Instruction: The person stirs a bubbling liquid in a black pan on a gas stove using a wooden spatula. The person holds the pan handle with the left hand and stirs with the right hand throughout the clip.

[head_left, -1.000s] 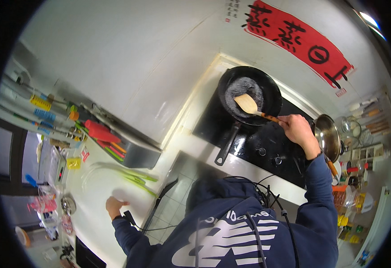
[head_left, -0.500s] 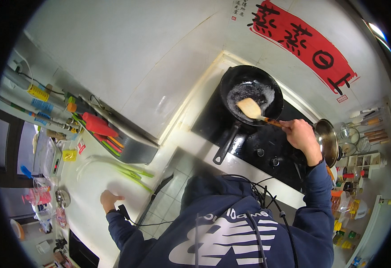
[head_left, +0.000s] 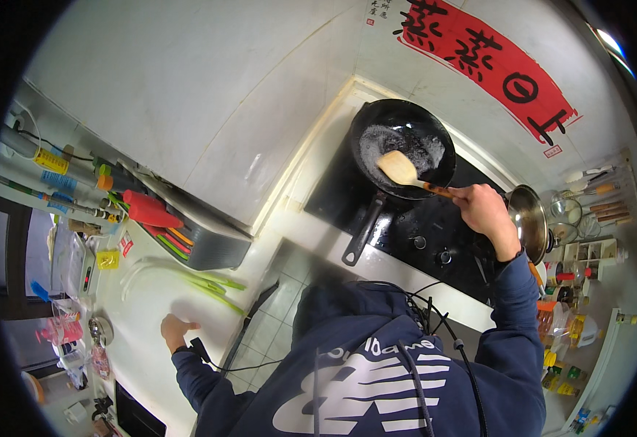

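Observation:
My right hand point(head_left: 483, 217) is closed round the brown handle of a wooden spatula point(head_left: 398, 168). The spatula's pale blade rests inside a black wok point(head_left: 408, 115), which has shiny, frothy liquid across its bottom. The wok stands on a black cooktop point(head_left: 395, 251), its long handle pointing toward me, and my hand is off that handle. On the left, my left hand point(head_left: 177, 332) is at the white counter point(head_left: 143, 320) with its thumb held out, holding nothing I can see. Its other fingers are partly hidden. Several green stalks point(head_left: 215, 286) lie just beyond it.
Right of the wok stands a steel pot point(head_left: 528, 222). Bottles and jars point(head_left: 569, 328) crowd the shelving at far right. A grey knife holder point(head_left: 220, 247) with coloured handles stands against the left wall. A cable crosses near my left wrist.
The whole view has shifted slightly. Froth in the wok has spread differently, now more along its left side. The spatula stays in nearly the same spot; both hands have hardly moved.

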`<state>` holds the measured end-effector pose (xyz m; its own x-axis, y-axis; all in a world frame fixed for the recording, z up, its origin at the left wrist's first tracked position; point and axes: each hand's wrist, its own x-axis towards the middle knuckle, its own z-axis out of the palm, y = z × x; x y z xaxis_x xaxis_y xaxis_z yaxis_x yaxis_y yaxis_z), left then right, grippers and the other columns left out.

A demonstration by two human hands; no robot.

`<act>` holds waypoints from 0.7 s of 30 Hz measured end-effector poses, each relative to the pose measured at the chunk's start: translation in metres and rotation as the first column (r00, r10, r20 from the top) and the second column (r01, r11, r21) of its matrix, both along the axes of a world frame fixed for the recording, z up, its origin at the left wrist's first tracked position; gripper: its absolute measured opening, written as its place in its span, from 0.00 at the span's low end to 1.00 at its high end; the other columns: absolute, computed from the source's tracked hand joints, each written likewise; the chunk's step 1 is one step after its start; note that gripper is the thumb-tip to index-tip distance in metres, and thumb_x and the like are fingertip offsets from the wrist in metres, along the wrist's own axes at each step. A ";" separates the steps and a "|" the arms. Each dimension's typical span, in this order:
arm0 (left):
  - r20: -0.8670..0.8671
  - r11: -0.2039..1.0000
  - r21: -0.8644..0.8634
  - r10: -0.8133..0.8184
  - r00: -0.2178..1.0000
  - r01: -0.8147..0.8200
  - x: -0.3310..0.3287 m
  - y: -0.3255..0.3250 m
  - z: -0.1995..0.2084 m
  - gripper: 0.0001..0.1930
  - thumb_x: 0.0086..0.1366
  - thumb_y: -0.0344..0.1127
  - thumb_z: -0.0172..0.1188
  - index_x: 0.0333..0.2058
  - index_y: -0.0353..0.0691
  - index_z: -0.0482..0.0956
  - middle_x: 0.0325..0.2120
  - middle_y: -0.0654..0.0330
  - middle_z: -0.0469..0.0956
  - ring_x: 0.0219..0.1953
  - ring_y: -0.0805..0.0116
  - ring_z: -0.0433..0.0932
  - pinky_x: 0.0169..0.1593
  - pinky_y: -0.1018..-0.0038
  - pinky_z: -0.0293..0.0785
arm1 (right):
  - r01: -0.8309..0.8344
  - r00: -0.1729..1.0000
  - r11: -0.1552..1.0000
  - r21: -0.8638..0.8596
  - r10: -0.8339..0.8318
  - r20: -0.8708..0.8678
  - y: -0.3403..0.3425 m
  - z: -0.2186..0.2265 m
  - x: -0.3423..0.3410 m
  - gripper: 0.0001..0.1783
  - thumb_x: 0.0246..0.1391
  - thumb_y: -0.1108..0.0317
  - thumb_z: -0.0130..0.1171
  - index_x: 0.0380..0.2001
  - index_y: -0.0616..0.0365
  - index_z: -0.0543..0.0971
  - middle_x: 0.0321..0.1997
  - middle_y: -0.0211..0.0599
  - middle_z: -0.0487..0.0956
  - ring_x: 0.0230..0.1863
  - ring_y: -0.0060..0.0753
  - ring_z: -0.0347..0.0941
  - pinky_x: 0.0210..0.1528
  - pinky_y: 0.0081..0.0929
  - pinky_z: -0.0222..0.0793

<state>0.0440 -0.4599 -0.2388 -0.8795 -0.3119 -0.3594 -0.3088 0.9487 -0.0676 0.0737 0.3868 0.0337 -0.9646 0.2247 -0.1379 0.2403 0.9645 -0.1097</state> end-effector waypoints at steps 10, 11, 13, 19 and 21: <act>-0.017 0.999 -0.030 0.012 1.000 -0.012 0.004 -0.007 -0.011 0.36 0.30 0.55 0.92 0.28 0.31 0.85 0.25 0.49 0.87 0.31 0.49 0.89 0.42 0.57 0.84 | 0.136 0.990 0.984 0.117 -0.131 -0.051 0.000 -0.022 -0.006 0.18 0.64 0.65 0.62 0.54 0.41 0.90 0.36 0.52 0.87 0.40 0.60 0.85 0.46 0.53 0.83; -0.022 0.999 -0.036 0.005 1.000 -0.006 0.005 -0.008 -0.012 0.35 0.30 0.55 0.92 0.28 0.31 0.85 0.25 0.49 0.87 0.31 0.49 0.88 0.42 0.57 0.84 | 0.098 0.995 0.991 0.088 -0.097 -0.016 0.000 -0.011 0.002 0.18 0.63 0.66 0.64 0.55 0.43 0.89 0.38 0.52 0.87 0.42 0.61 0.85 0.47 0.51 0.82; -0.084 0.997 -0.068 -0.049 0.995 0.044 0.006 -0.007 -0.011 0.35 0.31 0.55 0.92 0.27 0.32 0.85 0.24 0.49 0.87 0.29 0.49 0.88 0.41 0.57 0.84 | 0.051 0.998 0.998 0.041 -0.053 0.045 -0.002 0.001 0.007 0.18 0.63 0.66 0.65 0.55 0.45 0.89 0.41 0.52 0.87 0.44 0.61 0.84 0.49 0.49 0.82; 0.193 0.994 -0.033 0.110 0.975 -0.106 -0.008 0.000 0.004 0.45 0.30 0.63 0.89 0.42 0.32 0.86 0.42 0.45 0.89 0.47 0.43 0.87 0.50 0.54 0.84 | 0.090 0.994 0.996 0.008 -0.090 -0.068 -0.003 -0.028 -0.027 0.17 0.65 0.64 0.64 0.55 0.44 0.89 0.43 0.53 0.87 0.46 0.60 0.84 0.51 0.50 0.82; 0.110 0.998 -0.046 0.055 0.992 -0.051 -0.005 0.003 0.006 0.45 0.31 0.63 0.89 0.41 0.32 0.86 0.42 0.45 0.88 0.47 0.43 0.87 0.50 0.53 0.84 | 0.122 0.990 0.991 0.059 -0.117 -0.082 0.000 -0.032 -0.025 0.17 0.65 0.64 0.63 0.55 0.42 0.89 0.41 0.53 0.87 0.44 0.61 0.85 0.49 0.52 0.82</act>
<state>0.0392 -0.4570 -0.2326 -0.8168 -0.3744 -0.4389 -0.3470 0.9267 -0.1447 0.0485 0.3872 0.0013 -0.9376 0.3448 -0.0451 0.3473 0.9350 -0.0715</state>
